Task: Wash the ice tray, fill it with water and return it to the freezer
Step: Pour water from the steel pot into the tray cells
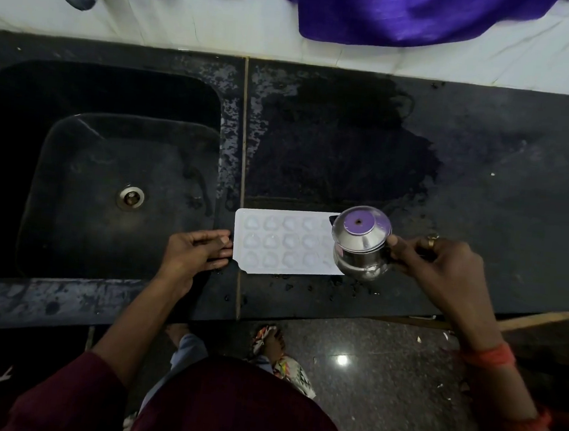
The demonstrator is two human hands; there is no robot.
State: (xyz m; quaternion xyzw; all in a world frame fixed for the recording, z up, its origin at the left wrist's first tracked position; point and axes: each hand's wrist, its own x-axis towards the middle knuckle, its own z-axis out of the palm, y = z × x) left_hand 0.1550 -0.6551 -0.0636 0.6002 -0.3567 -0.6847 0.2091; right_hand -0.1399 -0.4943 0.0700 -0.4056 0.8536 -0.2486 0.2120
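Ice tray (284, 242): white, lying flat and cells-up on the black bench (485, 184), just right of the sink (108, 165), close to the front edge. Judged reason for this spot: level surface for filling, a short reach from the basin.

Left hand (194, 252): fingers (219, 235) straight and pressed together, tips touching the tray's left end, thumb at its near-left corner. No curl round the rim visible. Judged purpose: bracing the tray so it does not slide on the wet stone.

Right hand (444, 263): fingers curled round the handle side of a small steel jug (359, 246), thumb tip against its neck. The jug hangs over the tray's right end and covers the last cells. The mouth faces the camera. No stream visible.

Cells: cannot tell whether any hold water, since the tray is pale and glossy throughout.

Bench: a large wet patch (334, 144) behind the tray and droplets along its near edge. Washing looks done, by my reading, and the step in hand is filling.

Risk noted: pouring from one end may flood the near cells and spill over the rim. A full tray will also slosh when lifted.
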